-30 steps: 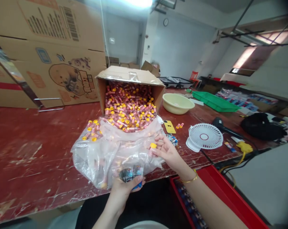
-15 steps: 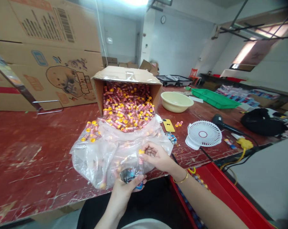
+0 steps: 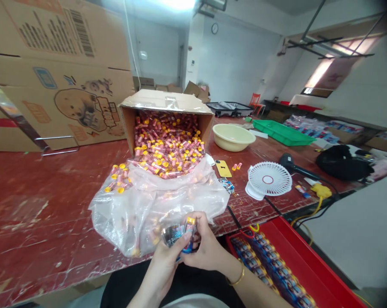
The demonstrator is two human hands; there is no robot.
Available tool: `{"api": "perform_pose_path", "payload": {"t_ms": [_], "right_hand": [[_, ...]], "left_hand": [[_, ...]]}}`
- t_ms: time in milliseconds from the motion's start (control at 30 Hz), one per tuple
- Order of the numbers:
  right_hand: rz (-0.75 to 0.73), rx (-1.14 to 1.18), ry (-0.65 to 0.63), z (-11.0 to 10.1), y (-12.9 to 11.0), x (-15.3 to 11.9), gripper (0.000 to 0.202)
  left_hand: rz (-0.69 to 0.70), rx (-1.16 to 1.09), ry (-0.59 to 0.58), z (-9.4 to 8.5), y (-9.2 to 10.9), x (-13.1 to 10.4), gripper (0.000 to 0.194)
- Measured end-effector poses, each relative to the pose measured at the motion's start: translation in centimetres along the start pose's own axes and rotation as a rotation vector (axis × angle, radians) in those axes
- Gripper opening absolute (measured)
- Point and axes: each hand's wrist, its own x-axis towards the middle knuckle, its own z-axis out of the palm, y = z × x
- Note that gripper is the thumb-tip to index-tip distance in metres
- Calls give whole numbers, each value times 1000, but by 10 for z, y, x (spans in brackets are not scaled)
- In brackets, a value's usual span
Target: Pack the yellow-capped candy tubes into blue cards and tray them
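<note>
In front of my lap, my left hand [image 3: 167, 260] grips a dark printed card [image 3: 172, 234], which looks glossy. A small clear tube with a yellow cap and pink contents [image 3: 190, 226] stands upright against the card's right side, under my left thumb. My right hand [image 3: 208, 248] is closed around the tube from the right, its fingers partly hidden behind it. Beyond both hands lies a translucent plastic bag [image 3: 177, 200], spilling from a cardboard box [image 3: 167, 100] heaped with similar tubes [image 3: 167, 149].
Loose tubes [image 3: 119, 179] lie on the bag's left. To the right are a yellow phone [image 3: 223, 168], a cream basin [image 3: 233, 137], a white fan [image 3: 267, 179] and a green tray [image 3: 283, 132]. A red tray [image 3: 304, 248] beside my right arm holds rows of packed items. A large carton [image 3: 58, 81] stands left.
My right hand has lowered the tube against the card and closed around it, meeting my left hand. The view has shifted slightly, showing more of the red tray.
</note>
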Motion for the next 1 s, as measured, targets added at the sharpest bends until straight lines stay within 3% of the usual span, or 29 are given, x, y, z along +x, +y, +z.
{"api": "perform_pose_path", "payload": {"t_ms": [467,1000], "right_hand": [[-160,-133,60,2,10,-1,57],[-133,-120,86,3,10,-1,58]], "left_hand": [[28,3,-6,7,2,-3,30],[49,-4,38,5,-2,0,27]]}}
